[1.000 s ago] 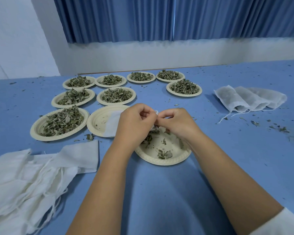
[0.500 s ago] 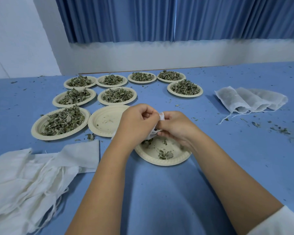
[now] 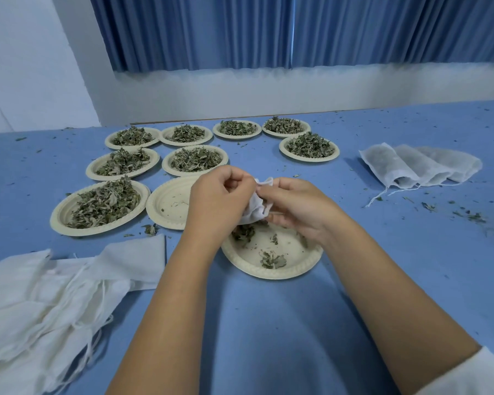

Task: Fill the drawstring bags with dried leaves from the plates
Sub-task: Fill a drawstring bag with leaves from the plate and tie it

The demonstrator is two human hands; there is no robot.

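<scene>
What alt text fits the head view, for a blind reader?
Left hand and right hand hold a white drawstring bag over a nearly empty plate on a blue table; eight plates of dried leaves lie beyond.

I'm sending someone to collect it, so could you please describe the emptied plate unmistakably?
On the blue table, find the large heaped plate nearest on the left. Immediately to its right, partly hidden by the left hand, sits the emptied plate: it holds only crumbs, whereas every other plate holds leaves.

Table (image 3: 268, 323) blue; plates (image 3: 169, 201) cream; leaves (image 3: 103, 201) grey-grn, prob.; bag (image 3: 257, 209) white.
</scene>
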